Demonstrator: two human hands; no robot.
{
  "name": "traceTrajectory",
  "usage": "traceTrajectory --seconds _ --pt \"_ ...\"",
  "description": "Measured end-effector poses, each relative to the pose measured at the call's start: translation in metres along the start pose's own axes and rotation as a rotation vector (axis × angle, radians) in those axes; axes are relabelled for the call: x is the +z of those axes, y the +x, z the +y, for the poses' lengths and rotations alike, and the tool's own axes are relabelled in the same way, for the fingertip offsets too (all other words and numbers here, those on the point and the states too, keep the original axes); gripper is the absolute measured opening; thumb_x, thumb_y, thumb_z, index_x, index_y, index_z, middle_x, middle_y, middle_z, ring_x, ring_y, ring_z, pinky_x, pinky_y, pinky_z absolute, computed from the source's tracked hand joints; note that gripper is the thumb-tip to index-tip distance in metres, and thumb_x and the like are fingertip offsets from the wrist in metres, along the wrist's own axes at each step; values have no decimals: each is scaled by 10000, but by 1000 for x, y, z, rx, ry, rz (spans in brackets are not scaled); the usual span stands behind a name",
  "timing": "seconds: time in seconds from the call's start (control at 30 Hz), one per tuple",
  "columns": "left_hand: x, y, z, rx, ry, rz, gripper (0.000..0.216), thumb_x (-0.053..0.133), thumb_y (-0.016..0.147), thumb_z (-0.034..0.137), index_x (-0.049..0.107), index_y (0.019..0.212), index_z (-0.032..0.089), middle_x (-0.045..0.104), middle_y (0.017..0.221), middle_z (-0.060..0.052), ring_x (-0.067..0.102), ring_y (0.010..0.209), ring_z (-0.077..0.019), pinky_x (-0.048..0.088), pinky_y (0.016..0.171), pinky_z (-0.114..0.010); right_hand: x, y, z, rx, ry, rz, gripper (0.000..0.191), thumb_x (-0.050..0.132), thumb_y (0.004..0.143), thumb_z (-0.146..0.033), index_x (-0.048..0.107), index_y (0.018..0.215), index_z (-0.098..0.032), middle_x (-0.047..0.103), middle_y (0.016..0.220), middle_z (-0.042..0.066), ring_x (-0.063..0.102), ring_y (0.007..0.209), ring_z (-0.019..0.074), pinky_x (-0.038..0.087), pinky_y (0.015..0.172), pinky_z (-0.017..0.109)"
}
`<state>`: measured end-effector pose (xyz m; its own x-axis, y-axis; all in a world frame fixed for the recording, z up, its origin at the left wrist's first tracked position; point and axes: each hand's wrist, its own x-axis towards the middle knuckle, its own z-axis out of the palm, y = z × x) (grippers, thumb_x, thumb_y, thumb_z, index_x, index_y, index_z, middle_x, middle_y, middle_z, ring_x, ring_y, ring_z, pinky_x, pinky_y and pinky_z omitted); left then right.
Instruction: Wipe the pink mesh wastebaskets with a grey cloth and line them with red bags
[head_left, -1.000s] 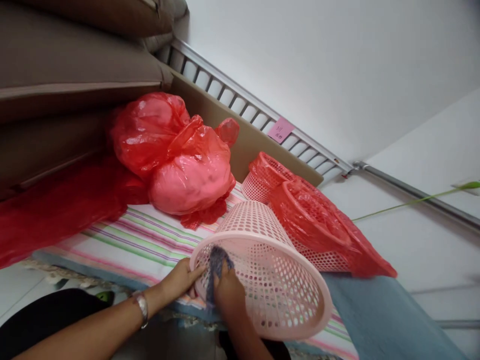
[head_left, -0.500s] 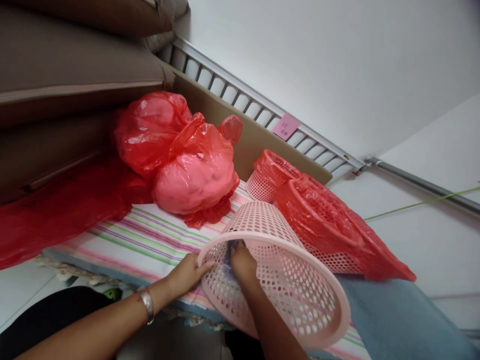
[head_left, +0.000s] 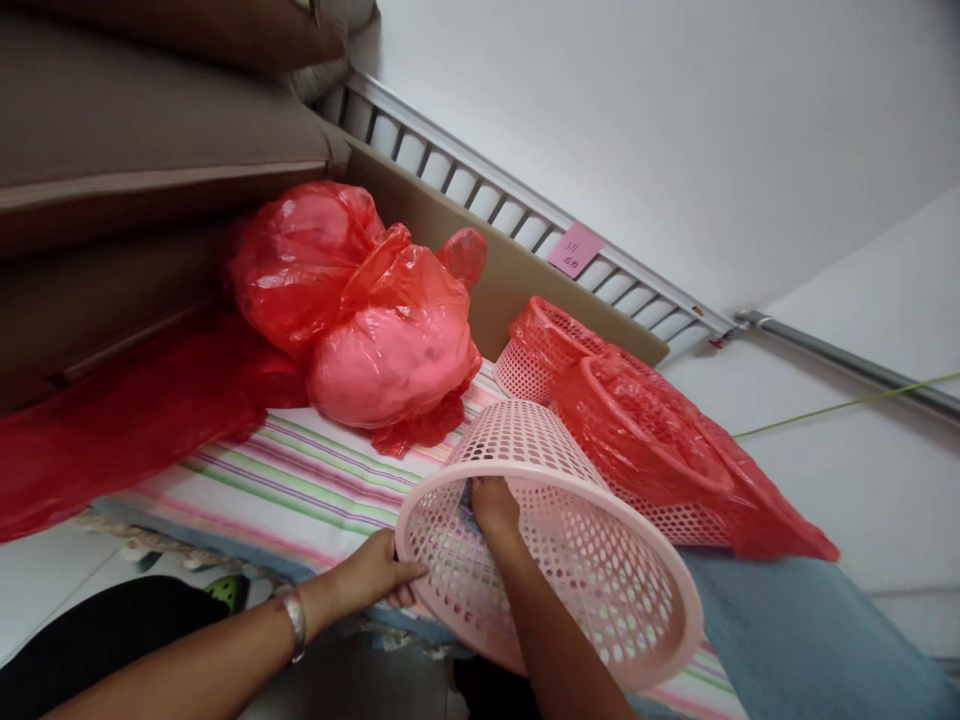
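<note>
A pink perforated plastic basket [head_left: 679, 610] lies tilted on its side, its mouth facing me. My left hand [head_left: 379, 572] is closed on the left side of its rim, thumb inside. My right hand [head_left: 493, 508] reaches into the basket, fingers closed on a bluish-purple cloth [head_left: 468, 508] against the inner wall near the upper left. Most of the cloth is hidden by the hand. Beneath the basket is a striped sheet [head_left: 300, 470].
Behind stand pink baskets lined with red plastic bags [head_left: 637, 430]. Full red bags [head_left: 390, 350] sit at the back left, and a red plastic sheet [head_left: 135, 420] lies left. A barred metal rail [head_left: 450, 180] runs along the wall. Blue fabric [head_left: 795, 630] lies at the right.
My right hand has shifted slightly right and up along the inner wall with the cloth. The left hand has slid a little down the rim, still gripping.
</note>
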<state>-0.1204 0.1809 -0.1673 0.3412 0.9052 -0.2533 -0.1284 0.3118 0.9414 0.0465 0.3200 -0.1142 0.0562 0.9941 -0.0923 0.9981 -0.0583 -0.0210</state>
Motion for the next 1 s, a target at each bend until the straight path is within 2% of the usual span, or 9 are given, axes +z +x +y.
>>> traceTrajectory --seconds 0.13,0.33,0.43,0.5,0.6,0.7,0.8,0.9,1.0 --pt "1 -1 4 20 0 15 508 647 628 626 647 684 122 618 506 -15 539 453 -129 442 492 -248 6 -43 -5 -36 -44 22 494 304 929 -351 452 1309 -73 623 1080 206 631 947 290 471 778 377" --pt "2 -3 9 -2 10 24 452 657 597 583 626 643 135 621 507 -19 554 464 -152 434 488 -265 28 -142 3 -203 -12 -48 557 350 907 -350 330 1423 -141 567 1230 173 605 1038 267 483 839 345" --pt "2 -2 8 4 18 27 436 637 603 569 612 655 137 618 520 -18 553 465 -154 441 498 -276 32 -155 9 -263 -18 -60 560 347 902 -335 331 1426 -138 572 1233 165 586 1079 267 471 876 344" --pt "2 -2 9 17 34 37 405 632 624 537 616 680 135 604 514 -8 534 451 -144 426 484 -264 29 -140 9 -228 -59 -47 566 355 900 -358 338 1422 -139 601 1182 166 615 1015 279 482 845 359" --pt "1 -4 16 55 72 45 314 652 656 442 627 730 138 604 540 4 530 458 -132 402 465 -232 16 -95 6 -99 -101 -4 549 349 904 -373 368 1403 -145 630 1110 170 642 928 292 486 798 393" --pt "-4 -9 31 117 179 16 233 638 705 369 633 762 142 612 573 4 546 463 -132 409 459 -217 2 -43 5 -4 -47 -2 483 293 925 -363 476 1323 -159 626 1147 155 616 1009 282 462 842 394" --pt "-15 -12 45 219 311 38 187 638 728 332 643 767 149 623 612 5 546 488 -128 396 464 -201 -3 -4 4 14 -7 -18 473 261 935 -376 523 1279 -184 584 1245 131 565 1112 265 429 899 372" --pt "-28 -11 51 244 311 86 212 657 728 353 641 749 142 592 569 26 502 475 -113 361 451 -191 3 15 1 19 15 -13 497 220 943 -382 507 1294 -181 567 1270 133 549 1136 267 419 910 370" --pt "-36 -9 47 226 219 58 239 661 732 365 653 749 127 586 544 36 500 488 -115 377 480 -197 9 18 -3 23 26 -3 517 178 947 -376 507 1295 -179 557 1285 130 547 1140 268 417 917 376"
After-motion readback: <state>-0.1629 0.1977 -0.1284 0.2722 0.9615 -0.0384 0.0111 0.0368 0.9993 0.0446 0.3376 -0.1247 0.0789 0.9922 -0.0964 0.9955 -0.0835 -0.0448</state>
